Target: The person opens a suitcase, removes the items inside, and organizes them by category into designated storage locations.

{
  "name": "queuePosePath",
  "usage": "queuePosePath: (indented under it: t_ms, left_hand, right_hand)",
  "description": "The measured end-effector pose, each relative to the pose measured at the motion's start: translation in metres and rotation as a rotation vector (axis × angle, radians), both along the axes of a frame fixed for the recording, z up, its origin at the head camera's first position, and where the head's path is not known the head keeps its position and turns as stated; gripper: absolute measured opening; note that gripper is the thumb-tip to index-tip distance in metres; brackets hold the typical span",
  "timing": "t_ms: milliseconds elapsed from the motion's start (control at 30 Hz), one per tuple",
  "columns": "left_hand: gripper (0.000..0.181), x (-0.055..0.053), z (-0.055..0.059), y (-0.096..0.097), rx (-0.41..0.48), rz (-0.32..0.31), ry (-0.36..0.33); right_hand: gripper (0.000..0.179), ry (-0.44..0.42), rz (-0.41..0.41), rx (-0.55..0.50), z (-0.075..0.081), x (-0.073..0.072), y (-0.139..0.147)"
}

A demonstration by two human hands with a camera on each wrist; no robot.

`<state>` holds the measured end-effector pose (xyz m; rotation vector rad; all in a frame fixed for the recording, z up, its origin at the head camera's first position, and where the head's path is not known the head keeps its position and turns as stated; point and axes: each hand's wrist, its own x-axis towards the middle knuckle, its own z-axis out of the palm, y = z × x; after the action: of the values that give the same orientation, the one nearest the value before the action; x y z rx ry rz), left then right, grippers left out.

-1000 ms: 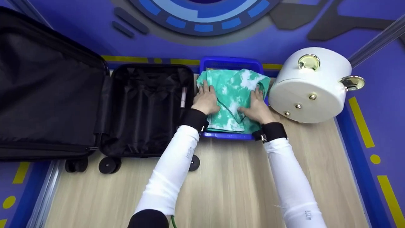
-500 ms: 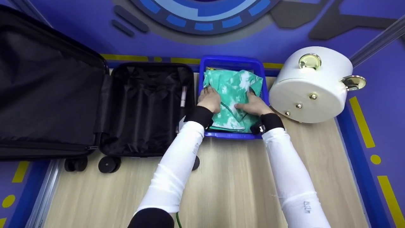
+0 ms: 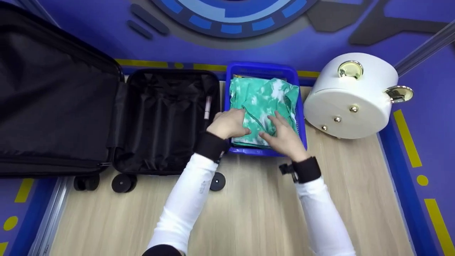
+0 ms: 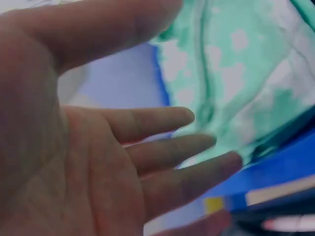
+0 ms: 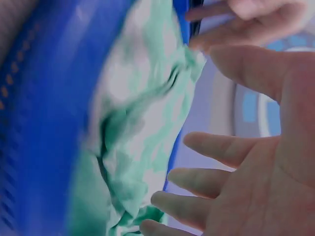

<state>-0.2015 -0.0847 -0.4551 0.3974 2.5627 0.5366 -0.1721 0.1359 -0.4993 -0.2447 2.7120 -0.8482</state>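
Note:
A folded green-and-white tie-dye garment [image 3: 261, 97] lies inside a blue plastic basket [image 3: 266, 153], against the back wall. My left hand [image 3: 229, 123] is over the basket's left rim with its fingers extended; in the left wrist view its palm [image 4: 98, 172] shows nothing held. Over the front right of the cloth is my right hand [image 3: 284, 137], fingers spread and bare of any object. The right wrist view shows the right palm [image 5: 266, 191] beside the creased garment [image 5: 142, 123], fingers straight and apart from it.
An open black suitcase [image 3: 160, 167] stands left of the basket, its lid [image 3: 57, 92] leaning at the far left. A pink-and-white tube [image 3: 207, 107] lies along its right inner side. A white drum-shaped case [image 3: 348, 106] with gold feet sits at the right.
Both hands have come off the garment and drawn back toward the person. The cloth, earlier spread over the basket's rim, now lies within it.

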Motion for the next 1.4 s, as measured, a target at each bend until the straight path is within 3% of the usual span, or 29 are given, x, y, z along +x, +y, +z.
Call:
queuePosePath:
  t_ms: [133,300,433,533,667,767,867,1067,1200,1400]
  left_hand:
    - [0.076,0.030,0.007,-0.020,0.064,-0.018,0.134]
    - [0.071,0.075,-0.006,-0.053,0.102,0.022,0.239]
    - [0.066,0.114,-0.030,-0.071,0.131,0.115,0.257]
    - [0.060,0.142,-0.054,-0.076,0.175,0.168,0.290]
    - [0.053,0.170,-0.089,-0.076,0.167,0.187,0.410]
    - [0.055,0.177,-0.108,-0.073,0.111,0.180,0.510]
    - [0.059,0.176,-0.117,-0.073,0.116,0.173,0.555]
    - [0.061,0.177,-0.118,-0.080,0.201,0.140,0.526]
    - [0.062,0.180,-0.117,-0.080,0.214,0.129,0.509]
    - [0.062,0.183,-0.116,-0.081,0.222,0.124,0.497]
  right_hand:
    - [0.068,0.158,-0.007,-0.028,-0.014,0.030,-0.007]
    - [0.056,0.322,-0.030,-0.003,-0.043,0.057,-0.012]
    - [0.054,0.405,-0.011,0.003,-0.065,0.066,-0.012]
    - [0.054,0.469,0.024,-0.004,-0.076,0.068,-0.009]
    - [0.043,0.543,0.054,-0.033,-0.084,0.067,-0.008]
    - [0.035,0.573,0.057,-0.049,-0.086,0.065,-0.009]
    - [0.035,0.586,0.059,-0.049,-0.087,0.063,-0.009]
    - [0.043,0.605,0.070,-0.057,-0.089,0.056,-0.009]
    - [0.034,0.605,0.053,-0.042,-0.088,0.058,-0.011]
    - [0.031,0.485,0.041,-0.082,-0.079,0.067,-0.009]
